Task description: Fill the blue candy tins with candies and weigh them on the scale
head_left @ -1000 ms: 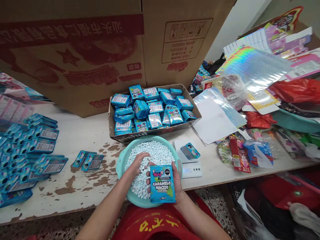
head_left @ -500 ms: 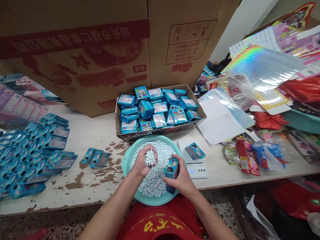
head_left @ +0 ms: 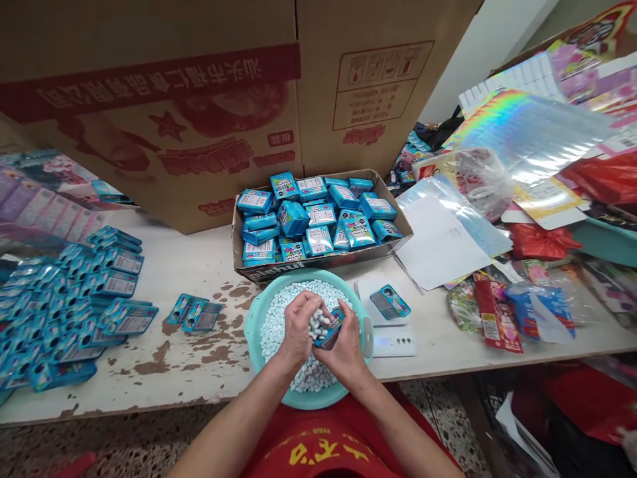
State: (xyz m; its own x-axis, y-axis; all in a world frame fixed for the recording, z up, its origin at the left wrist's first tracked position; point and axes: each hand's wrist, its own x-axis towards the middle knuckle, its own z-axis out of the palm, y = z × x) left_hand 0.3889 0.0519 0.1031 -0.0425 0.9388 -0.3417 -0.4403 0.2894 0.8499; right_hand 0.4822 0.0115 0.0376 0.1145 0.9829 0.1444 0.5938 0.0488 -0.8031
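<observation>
My left hand point(head_left: 300, 325) is cupped round a handful of small pale candies point(head_left: 318, 325), tipped toward an opening in a blue candy box. That box point(head_left: 332, 332) is gripped in my right hand point(head_left: 347, 342), tilted toward the left hand so the two meet. Both hands are over a turquoise basin point(head_left: 253, 345) filled with the same pale blue and white candies. To the right, a digital scale point(head_left: 403, 340) carries another blue box point(head_left: 390, 302) with a round hole in its top. My fingers hide part of the held box.
Behind the basin stands a carton tray point(head_left: 318, 262) of blue boxes, against a large cardboard box point(head_left: 219, 133). Many blue boxes point(head_left: 74, 305) lie at the left, and two small ones point(head_left: 202, 315) nearer. White paper point(head_left: 440, 242) and plastic packaging point(head_left: 537, 312) cover the right.
My left hand has moved right with its candies, up to the box. My right hand has brought the box slightly left and tilted it toward the left hand.
</observation>
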